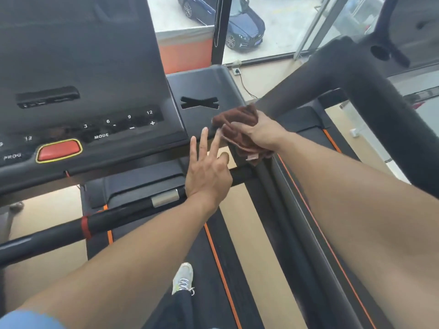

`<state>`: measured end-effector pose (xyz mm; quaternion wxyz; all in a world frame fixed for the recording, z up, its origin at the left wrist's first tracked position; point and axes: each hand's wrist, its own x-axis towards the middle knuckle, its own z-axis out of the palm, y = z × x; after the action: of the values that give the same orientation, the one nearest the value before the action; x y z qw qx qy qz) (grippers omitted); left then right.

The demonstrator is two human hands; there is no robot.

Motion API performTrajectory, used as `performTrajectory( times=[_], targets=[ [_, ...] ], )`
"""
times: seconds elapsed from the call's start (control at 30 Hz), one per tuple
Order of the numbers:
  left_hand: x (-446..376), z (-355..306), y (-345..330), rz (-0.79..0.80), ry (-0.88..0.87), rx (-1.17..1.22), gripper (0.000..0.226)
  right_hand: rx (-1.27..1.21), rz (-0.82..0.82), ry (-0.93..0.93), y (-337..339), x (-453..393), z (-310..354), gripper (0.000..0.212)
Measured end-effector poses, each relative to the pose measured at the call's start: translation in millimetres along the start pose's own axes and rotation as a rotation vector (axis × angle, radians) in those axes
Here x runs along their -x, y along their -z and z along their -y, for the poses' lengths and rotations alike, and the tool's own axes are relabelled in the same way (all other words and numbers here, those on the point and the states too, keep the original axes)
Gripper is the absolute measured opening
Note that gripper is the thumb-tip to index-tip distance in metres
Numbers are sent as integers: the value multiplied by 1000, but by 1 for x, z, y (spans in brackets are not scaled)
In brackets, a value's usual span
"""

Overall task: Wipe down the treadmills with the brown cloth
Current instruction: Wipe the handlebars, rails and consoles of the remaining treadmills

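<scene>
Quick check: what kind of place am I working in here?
Most likely a gym: a treadmill console with speed and MODE buttons, a second treadmill right beside it, and glass frontage facing a parked car.

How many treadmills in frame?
2. The near treadmill, console at left with the right hand holding the brown cloth at its right corner; a second treadmill on the right, only partly in view. More may lie outside the frame.

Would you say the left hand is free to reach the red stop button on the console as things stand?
Probably yes: the left hand is open, holds nothing, and nothing lies between it and the red stop button; the brown cloth is in the right hand.
</scene>
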<state>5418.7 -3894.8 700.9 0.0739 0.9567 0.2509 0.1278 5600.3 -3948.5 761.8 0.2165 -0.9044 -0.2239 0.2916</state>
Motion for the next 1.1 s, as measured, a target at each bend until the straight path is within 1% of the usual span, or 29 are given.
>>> performTrajectory(
  times=[0.03, 0.17, 0.27, 0.37, 0.43, 0.53, 0.7, 0.8, 0.87, 0.93, 1.0, 1.1],
  targets=[
    [0, 0, 0, -5, 3, 12, 31, 7, 13, 2, -1, 12, -10, 94],
    [2, 0, 0, -24, -8, 13, 24, 71, -7, -47, -11, 50, -34, 106],
    [2, 0, 2, -7, -8, 25, 27, 102, -50, -67, -16, 68, -40, 102],
    [2, 0, 3, 5, -5, 50, 30, 138, -52, -75, -15, 91, -49, 101],
    [3, -1, 4, -3, 0, 52, 31, 210, -41, -99, -18, 108, -55, 105],
    [6, -1, 3, -11, 10, 69, 33, 336, -100, -137, -30, 128, -62, 115],
    [12, 3, 6, 42, 4, 163, 37, 471, -129, -162, -45, 162, -75, 126],
    [43, 0, 7, 6, -32, 272, 34, 489, -141, -166, -50, 194, -94, 125],
    [80, -19, 7, -2, -124, 319, 37, 466, -138, -168, -52, 219, -111, 122],
    [120, -54, 5, 30, -193, 395, 42, 445, -146, -159, -55, 244, -129, 120],
    [161, -97, 3, 85, -181, 537, 46, 431, -166, -148, -59, 270, -148, 116],
    [234, -157, 2, 138, -115, 672, 52, 420, -200, -122, -65, 311, -180, 102]
  ],
)
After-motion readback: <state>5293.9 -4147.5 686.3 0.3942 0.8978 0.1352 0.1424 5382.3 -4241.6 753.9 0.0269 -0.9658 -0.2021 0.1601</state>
